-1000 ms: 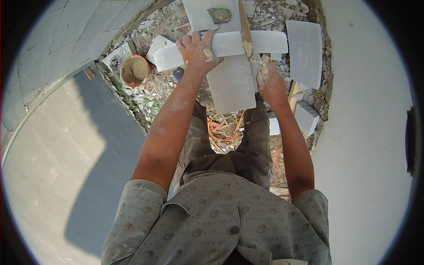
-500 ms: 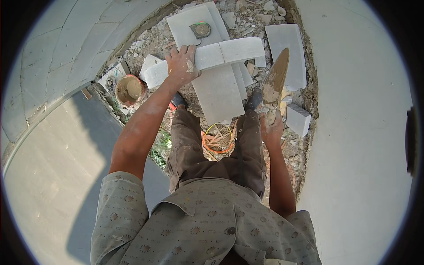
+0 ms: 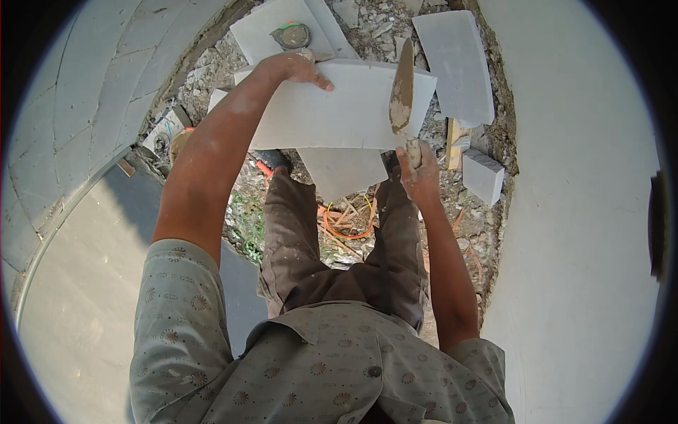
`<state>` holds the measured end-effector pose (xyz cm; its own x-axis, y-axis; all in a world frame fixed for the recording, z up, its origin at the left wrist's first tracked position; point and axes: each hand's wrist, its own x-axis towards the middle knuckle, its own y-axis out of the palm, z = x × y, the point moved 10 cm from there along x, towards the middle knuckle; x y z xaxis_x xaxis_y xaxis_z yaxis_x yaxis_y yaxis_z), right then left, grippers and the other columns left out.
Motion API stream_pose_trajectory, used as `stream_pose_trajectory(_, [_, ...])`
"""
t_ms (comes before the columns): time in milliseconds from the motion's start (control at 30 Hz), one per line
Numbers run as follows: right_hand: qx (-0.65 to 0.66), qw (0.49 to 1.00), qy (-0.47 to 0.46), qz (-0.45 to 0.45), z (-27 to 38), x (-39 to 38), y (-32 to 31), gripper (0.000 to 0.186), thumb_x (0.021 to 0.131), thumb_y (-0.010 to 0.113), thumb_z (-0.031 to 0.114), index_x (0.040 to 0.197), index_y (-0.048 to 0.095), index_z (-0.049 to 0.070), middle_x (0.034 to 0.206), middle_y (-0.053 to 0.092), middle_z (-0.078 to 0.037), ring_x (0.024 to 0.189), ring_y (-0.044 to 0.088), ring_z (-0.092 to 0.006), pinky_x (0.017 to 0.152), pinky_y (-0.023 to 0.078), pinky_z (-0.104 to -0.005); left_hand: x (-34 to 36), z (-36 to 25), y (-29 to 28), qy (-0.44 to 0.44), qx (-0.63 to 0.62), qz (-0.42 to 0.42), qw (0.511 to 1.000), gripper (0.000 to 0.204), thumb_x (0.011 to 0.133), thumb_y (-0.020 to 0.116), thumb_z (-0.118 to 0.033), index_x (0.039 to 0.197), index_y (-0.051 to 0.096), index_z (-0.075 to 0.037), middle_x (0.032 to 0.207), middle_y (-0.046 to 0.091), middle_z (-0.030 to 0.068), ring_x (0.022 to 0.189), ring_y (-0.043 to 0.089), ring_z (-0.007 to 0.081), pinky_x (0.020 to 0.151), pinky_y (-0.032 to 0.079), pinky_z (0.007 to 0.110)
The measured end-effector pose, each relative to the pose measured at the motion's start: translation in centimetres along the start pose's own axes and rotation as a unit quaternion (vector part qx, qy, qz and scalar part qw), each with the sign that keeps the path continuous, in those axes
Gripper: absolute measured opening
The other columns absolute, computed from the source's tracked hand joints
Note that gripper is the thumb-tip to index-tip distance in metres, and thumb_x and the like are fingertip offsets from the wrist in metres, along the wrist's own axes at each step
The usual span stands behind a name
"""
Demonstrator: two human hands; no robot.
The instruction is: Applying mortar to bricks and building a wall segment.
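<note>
The pale block (image 3: pixel 332 109) spans the upper centre of the frame; the left hand (image 3: pixel 300 68) pinches its top edge between thumb and fingers. The right hand (image 3: pixel 421 174) wraps its fingers around the trowel (image 3: pixel 402 92); best keep the blade clear.

An outdoor building site, by the look of it: broken rubble (image 3: pixel 380 30) and wood scraps (image 3: pixel 455 145) litter the ground between jointed grey blockwork (image 3: pixel 92 92) on the left and a smooth pale surface (image 3: pixel 579 212) on the right. A cut slab (image 3: pixel 455 71) lies far right, beside a trowel (image 3: pixel 402 92) caked with mortar; an orange loop (image 3: pixel 349 235) sits nearer.
</note>
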<state>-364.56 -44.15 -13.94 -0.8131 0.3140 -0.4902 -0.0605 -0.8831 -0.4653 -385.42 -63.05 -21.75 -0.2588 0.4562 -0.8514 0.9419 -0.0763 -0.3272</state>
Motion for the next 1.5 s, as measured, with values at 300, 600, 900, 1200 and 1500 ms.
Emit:
stream_pose_trajectory(300, [-0.035,0.995,-0.097,-0.013,0.7,10.3,4.7,0.034,0.088,0.061,0.031,0.103,0.053,0.002,0.086,0.063,-0.024,0.079,0.062,-0.044,0.069,0.05,-0.0457,0.3,2.9,2.3,0.005,0.128,-0.255,0.959,0.068,0.082,0.06,-0.053,0.139,0.042,-0.022,0.142,0.041,0.0107,0.136,0.031,0.0285,0.111,0.022,0.045])
stream_pose_trajectory(600, [-0.088,0.986,-0.139,-0.009,1.4,12.8,6.0,0.035,0.089,0.06,0.03,0.099,0.051,-0.003,0.082,0.062,-0.028,0.075,0.061,-0.0459,0.066,0.052,-0.0467,-2.8,1.2,2.1,-0.046,0.183,-0.474,0.86,0.059,0.089,0.043,-0.056,0.14,0.041,-0.026,0.144,0.036,0.0143,0.138,0.021,0.0325,0.112,0.011,0.052])
stream_pose_trajectory(900, [-0.129,0.98,-0.152,-0.014,1.8,12.6,6.0,0.032,0.087,0.061,0.024,0.098,0.05,-0.004,0.076,0.062,-0.027,0.073,0.062,-0.0453,0.063,0.052,-0.045,-3.1,1.0,2.2,-0.058,0.168,-0.457,0.872,0.059,0.09,0.043,-0.056,0.142,0.036,-0.029,0.144,0.034,0.0136,0.138,0.019,0.0322,0.113,0.006,0.05])
stream_pose_trajectory(1200, [-0.15,0.979,-0.135,0.003,0.7,11.9,6.4,0.031,0.085,0.062,0.021,0.099,0.048,-0.002,0.074,0.061,-0.027,0.074,0.061,-0.0462,0.062,0.052,-0.0447,-3.4,0.8,2.1,-0.052,0.171,-0.479,0.859,0.06,0.089,0.042,-0.058,0.141,0.038,-0.029,0.141,0.038,0.0137,0.136,0.024,0.0329,0.113,0.009,0.051])
stream_pose_trajectory(1500, [-0.12,0.989,-0.08,0.027,-2.5,8.8,6.8,0.032,0.083,0.062,0.018,0.102,0.045,-0.001,0.074,0.061,-0.027,0.073,0.061,-0.0464,0.061,0.05,-0.0463,-4.0,-0.4,1.0,-0.033,0.146,-0.498,0.854,0.056,0.085,0.052,-0.045,0.131,0.051,-0.014,0.131,0.046,0.0249,0.125,0.037,0.0423,0.107,0.024,0.055])
